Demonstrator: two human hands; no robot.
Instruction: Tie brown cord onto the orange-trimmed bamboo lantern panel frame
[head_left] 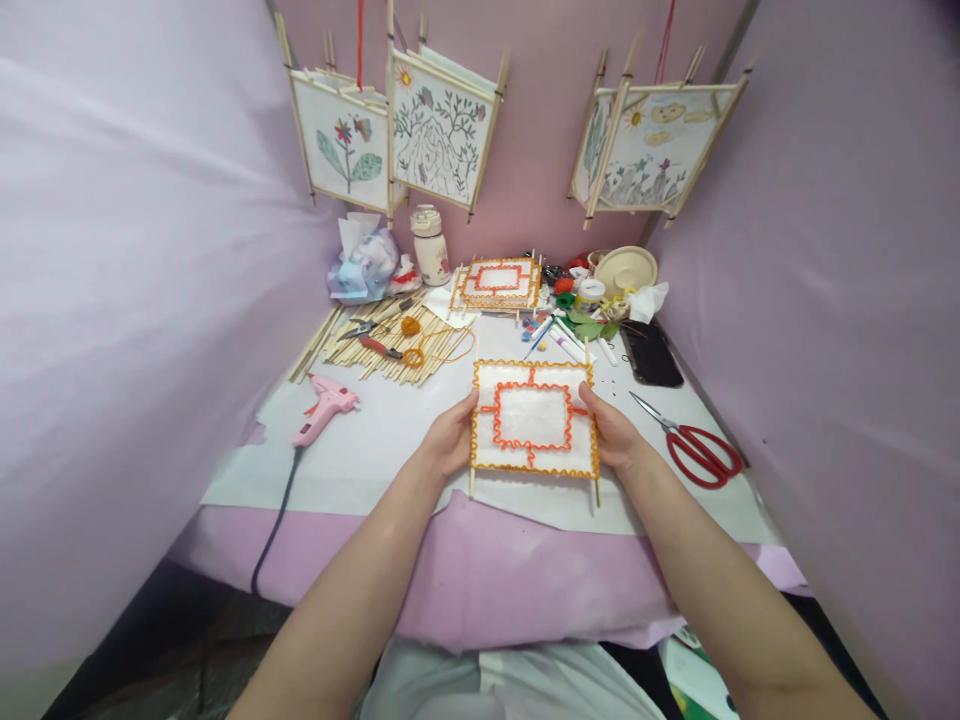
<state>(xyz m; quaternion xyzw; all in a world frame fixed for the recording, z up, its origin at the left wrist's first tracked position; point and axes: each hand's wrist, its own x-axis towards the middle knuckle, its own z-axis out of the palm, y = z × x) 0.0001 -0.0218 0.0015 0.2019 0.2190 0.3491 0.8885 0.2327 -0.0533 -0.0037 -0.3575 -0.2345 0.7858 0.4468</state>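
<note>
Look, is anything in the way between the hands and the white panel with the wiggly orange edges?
No, nothing visible is. The left hand and right hand already hold the panel directly, one at each side. The pens lie beyond it, not between.
</note>
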